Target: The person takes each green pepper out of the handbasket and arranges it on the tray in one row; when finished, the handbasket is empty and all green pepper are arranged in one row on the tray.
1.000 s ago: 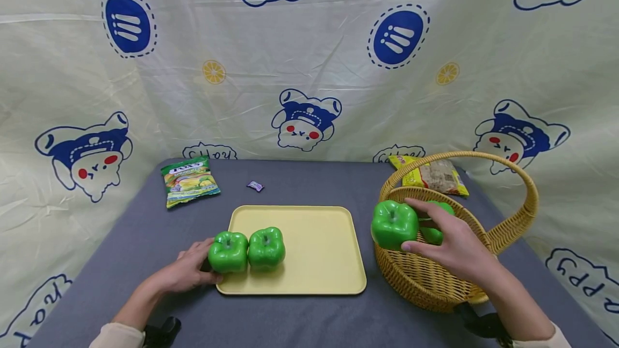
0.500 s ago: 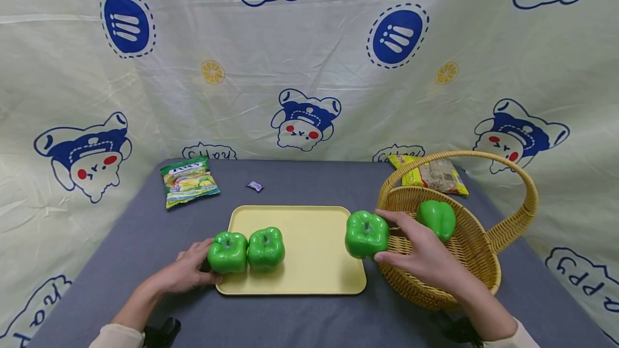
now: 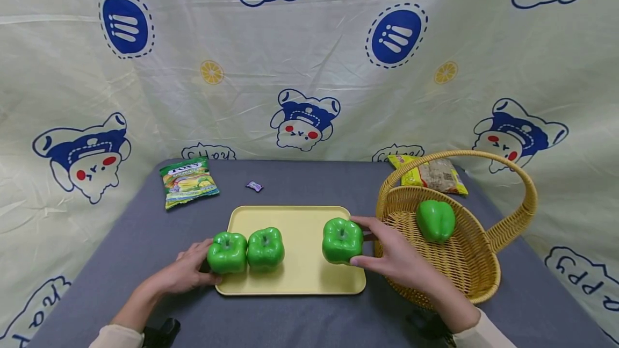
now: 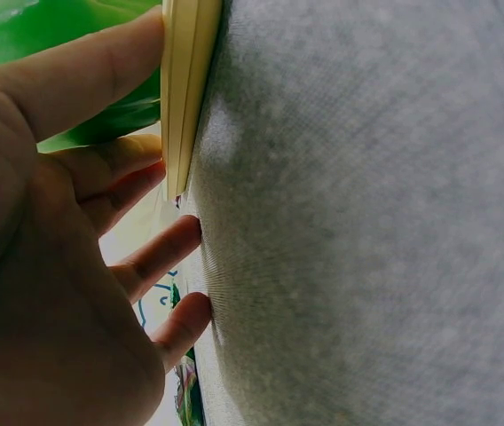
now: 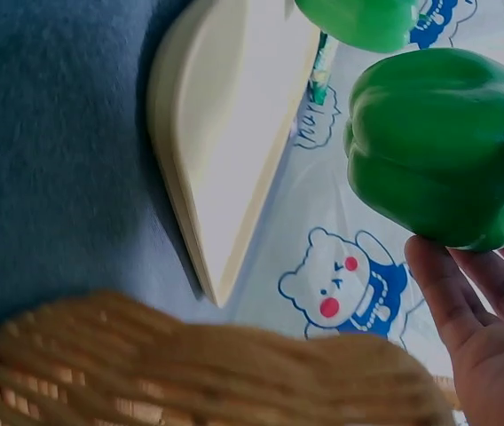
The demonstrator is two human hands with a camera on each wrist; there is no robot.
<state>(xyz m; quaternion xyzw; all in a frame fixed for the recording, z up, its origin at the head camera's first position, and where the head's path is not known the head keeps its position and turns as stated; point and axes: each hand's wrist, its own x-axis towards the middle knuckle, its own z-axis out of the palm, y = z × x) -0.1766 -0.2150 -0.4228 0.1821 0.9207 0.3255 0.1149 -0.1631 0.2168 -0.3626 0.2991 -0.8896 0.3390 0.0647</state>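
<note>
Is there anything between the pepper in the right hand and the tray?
Nothing visible: the held pepper hangs over a bare stretch of the yellow tray, and the nearest other pepper sits apart, to its left.

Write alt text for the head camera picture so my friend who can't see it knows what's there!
A right hand holds a green pepper over the right side of a yellow tray. Two more peppers sit on the tray's left, beside the left hand, and another pepper is in the basket. Two snack bags and a small packet lie behind.
</note>
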